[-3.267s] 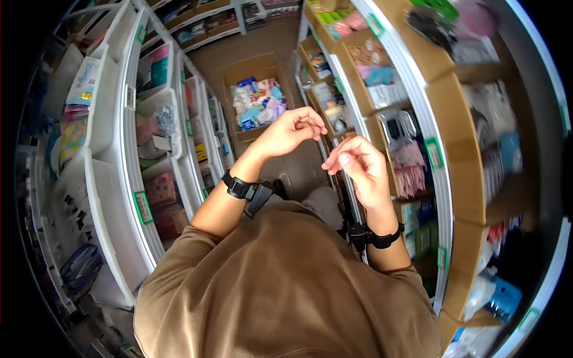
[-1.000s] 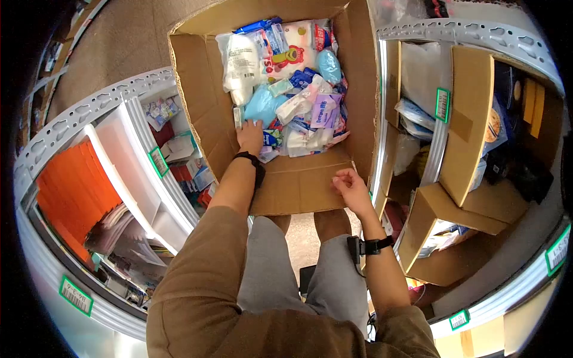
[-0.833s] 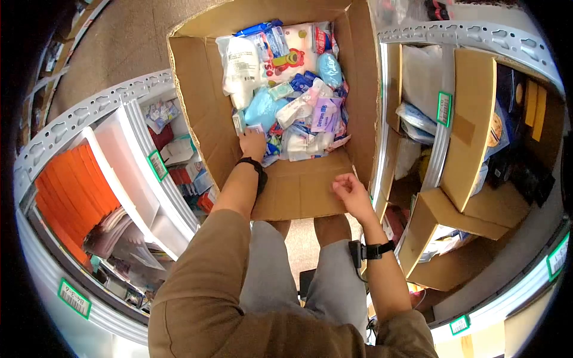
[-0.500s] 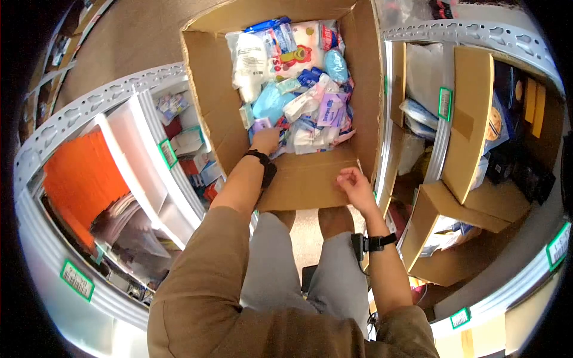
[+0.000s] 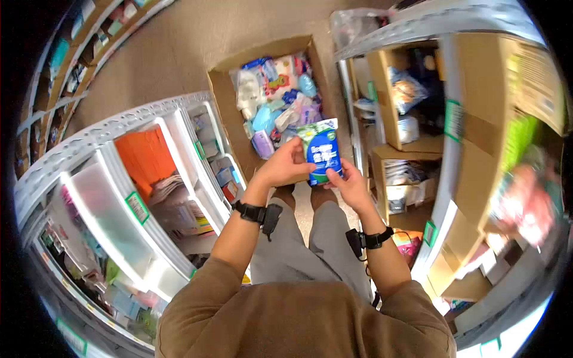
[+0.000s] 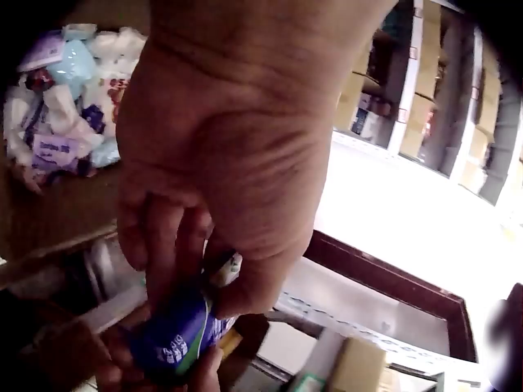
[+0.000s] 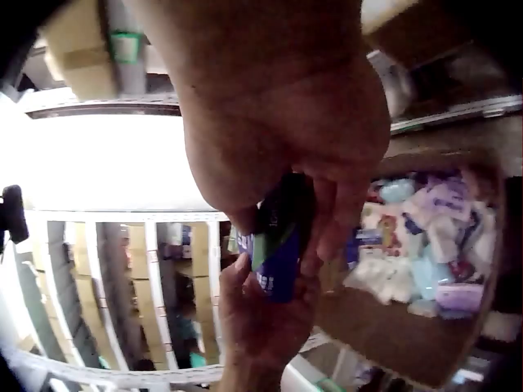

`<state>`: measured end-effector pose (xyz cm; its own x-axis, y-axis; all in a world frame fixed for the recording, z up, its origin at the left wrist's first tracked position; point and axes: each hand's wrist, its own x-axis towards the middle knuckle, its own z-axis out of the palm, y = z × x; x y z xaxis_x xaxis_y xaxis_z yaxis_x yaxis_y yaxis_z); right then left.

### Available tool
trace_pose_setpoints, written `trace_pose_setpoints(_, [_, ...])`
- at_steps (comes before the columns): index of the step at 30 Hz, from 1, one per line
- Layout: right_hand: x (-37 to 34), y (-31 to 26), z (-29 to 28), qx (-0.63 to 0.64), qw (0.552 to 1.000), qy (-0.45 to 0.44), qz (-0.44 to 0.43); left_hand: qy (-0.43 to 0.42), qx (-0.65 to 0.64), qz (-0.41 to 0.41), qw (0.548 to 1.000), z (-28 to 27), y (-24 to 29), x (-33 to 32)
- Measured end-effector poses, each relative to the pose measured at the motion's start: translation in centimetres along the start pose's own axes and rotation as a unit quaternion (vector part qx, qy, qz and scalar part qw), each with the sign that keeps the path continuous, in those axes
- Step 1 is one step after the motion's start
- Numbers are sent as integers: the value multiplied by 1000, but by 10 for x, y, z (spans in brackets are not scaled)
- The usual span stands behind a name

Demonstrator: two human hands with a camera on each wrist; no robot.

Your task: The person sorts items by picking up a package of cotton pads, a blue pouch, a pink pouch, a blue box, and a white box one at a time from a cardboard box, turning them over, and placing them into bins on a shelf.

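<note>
From my head feed: open brown cardboard box (image 5: 225, 110), smooth brownish floor (image 5: 173, 65) past its far edge giving room there, perforated pale metal shelving (image 5: 125, 122) hemming both sides. Glossy blue, green and white plastic packet (image 5: 323, 149) is up over the box's near edge, hiding part of that rim from me. Left hand (image 5: 283, 164) pinches the packet's left side, right hand (image 5: 352, 186) its lower right; both thumbs on the printed face, fingers curling behind. Inside the box I get crinkly soft packs: rounded pale-blue bag (image 5: 264, 119), purple blocky packet (image 5: 261, 145) by the near left wall. Left of the box, translucent white plastic bins (image 5: 104, 218) and stacked orange sheets (image 5: 146, 158); right of it, tan cardboard cartons (image 5: 480, 101). Wrist feeds dim, blurry.
</note>
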<state>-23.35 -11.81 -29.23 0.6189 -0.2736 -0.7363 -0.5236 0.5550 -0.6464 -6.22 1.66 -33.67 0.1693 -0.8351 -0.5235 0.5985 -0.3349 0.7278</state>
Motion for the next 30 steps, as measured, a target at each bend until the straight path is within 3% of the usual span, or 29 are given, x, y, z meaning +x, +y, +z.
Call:
trace_pose_setpoints(3, [-58, -71, 19, -17, 997, -23, -74, -14, -10, 21, 1000, 38, 98, -41])
trace_pose_setpoints(5, [-101, -116, 30, -20, 994, -19, -101, -8, 68, 38, 997, 58, 147, -63])
trace_pose_setpoints(7, [-142, -155, 40, -3, 986, -32, -166, -17, 29, 98, 995, 91, 205, -86])
trace_pose_setpoints(13, [-254, -231, 47, -10, 955, -13, -297, -28, 91, 217, 971, 196, 298, -139])
trace_pose_setpoints(16, [-302, -244, 50, -24, 951, 21, -308, -96, 51, 270, 957, 227, 308, -157])
trace_pose_setpoints(20, [-346, -236, 55, -11, 938, 26, -345, -125, 40, 295, 946, 260, 315, -184])
trace_pose_setpoints(24, [-380, -220, 71, -15, 927, 83, -366, -173, 41, 267, 947, 273, 315, -201])
trace_pose_setpoints(28, [-400, -196, 73, -21, 912, 141, -384, -192, 76, 291, 934, 283, 310, -198])
trace_pose_setpoints(30, [-408, -183, 75, -1, 906, 157, -393, -158, 75, 257, 950, 289, 309, -198])
